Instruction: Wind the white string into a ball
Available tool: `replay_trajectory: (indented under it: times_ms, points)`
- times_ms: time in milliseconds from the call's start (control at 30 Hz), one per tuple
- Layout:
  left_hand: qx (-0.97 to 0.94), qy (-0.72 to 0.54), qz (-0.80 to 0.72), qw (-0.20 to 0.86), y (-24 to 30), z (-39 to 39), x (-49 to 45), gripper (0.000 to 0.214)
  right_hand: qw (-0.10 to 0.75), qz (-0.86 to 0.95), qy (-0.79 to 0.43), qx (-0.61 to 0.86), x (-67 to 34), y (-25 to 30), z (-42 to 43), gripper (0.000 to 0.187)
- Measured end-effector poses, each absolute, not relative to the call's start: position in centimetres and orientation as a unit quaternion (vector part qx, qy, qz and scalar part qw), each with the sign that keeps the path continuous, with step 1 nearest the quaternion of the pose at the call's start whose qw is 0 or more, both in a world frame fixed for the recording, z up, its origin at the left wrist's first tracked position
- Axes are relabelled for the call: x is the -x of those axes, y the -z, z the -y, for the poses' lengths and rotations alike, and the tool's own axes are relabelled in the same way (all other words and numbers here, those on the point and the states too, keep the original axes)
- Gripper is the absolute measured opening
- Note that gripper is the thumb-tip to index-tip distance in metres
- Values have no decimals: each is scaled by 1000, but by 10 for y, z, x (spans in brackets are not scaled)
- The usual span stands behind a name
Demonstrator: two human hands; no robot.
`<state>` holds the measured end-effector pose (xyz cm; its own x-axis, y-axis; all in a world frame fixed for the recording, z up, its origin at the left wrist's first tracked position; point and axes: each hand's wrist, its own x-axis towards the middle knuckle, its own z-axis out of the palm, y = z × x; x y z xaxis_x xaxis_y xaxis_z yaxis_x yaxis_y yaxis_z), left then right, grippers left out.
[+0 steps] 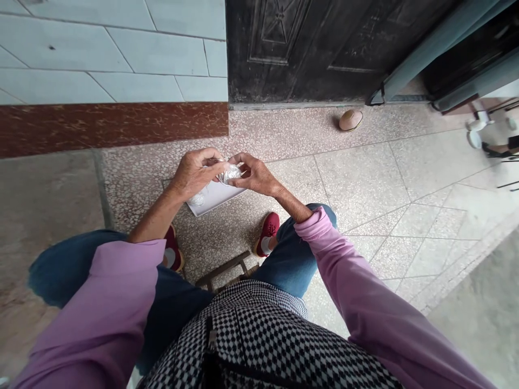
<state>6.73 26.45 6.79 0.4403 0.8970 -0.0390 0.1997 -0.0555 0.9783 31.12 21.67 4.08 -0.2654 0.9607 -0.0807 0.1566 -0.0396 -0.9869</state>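
Note:
In front of me, over a white tray (214, 203), both hands hold a shiny, silvery scouring pad (231, 174). My left hand (195, 174) grips its left side with the fingers bent over it. From the right, my right hand (258, 175) pinches it between thumb and fingers. Some of its surface is hidden behind the fingertips. A second silvery pad (197, 199), looser and paler, lies at the tray's left end, below my left hand. The far part of the tray is covered by my hands.
The tray rests on a speckled stone floor (292, 186) between my red shoes (269, 229). A wooden stool frame (223, 270) is under me. A round tan object (351, 120) lies near the dark door (300, 65). A tiled wall (121, 54) rises at left; another person's foot (497, 149) shows far right.

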Motion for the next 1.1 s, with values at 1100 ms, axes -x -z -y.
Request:
replay_trajectory:
  times_ms: [1100]
  points:
    - [-511,-368,-431,647,-55,-242,-95,43,486,487,-573,446,-314,-62,-224,95]
